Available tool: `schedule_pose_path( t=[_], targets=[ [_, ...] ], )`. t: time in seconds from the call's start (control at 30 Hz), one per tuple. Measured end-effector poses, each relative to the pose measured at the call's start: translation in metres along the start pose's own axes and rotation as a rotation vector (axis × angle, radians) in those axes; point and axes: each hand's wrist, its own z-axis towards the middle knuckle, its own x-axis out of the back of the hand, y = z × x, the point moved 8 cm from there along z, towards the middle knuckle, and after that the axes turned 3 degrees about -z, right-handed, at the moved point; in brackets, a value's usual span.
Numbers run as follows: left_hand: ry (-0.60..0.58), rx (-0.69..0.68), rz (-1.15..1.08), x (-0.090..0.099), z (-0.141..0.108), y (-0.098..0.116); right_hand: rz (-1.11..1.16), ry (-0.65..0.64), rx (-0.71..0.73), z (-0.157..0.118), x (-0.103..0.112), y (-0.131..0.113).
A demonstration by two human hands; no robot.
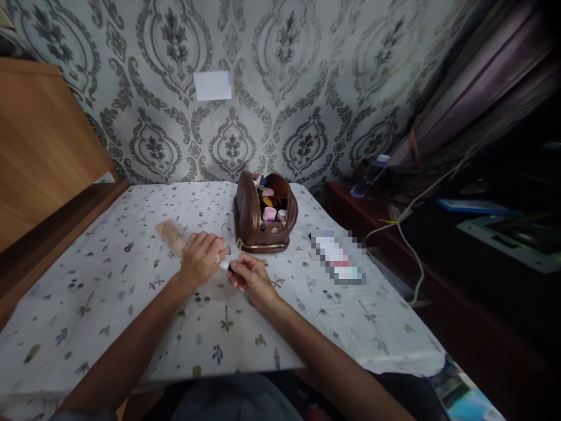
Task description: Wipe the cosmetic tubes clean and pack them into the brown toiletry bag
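My left hand (202, 257) is closed around a light, partly see-through tube whose beige end (170, 235) sticks out to the left. At the tube's right end is a white neck (224, 265). My right hand (252, 278) pinches a small black cap at that neck; whether the cap is still joined to it cannot be made out. Just behind my hands, a brown cosmetic bag (249, 217) stands open, with pink-lidded jars (269, 215) and other small items inside.
The patterned white cloth (131, 304) covers the table. On its right lies a pixelated, phone-like object (336, 257). A wooden cabinet (48, 146) borders the left. Farther right are a clear bottle (370, 175), a white cable (416, 257) and a dark red ledge (350, 204).
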Motion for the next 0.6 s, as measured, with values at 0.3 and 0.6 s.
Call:
schedule_pose_path(
  t=[0.3, 0.6],
  targets=[
    [0.114, 0.433, -0.103, 0.016, -0.015, -0.078, -0.299, 0.073, 0.286, 0.003, 0.007, -0.017],
    [-0.387, 0.391, -0.613, -0.03, -0.007, -0.006, -0.381, 0.008, 0.385, -0.003, 0.001, -0.023]
  ],
)
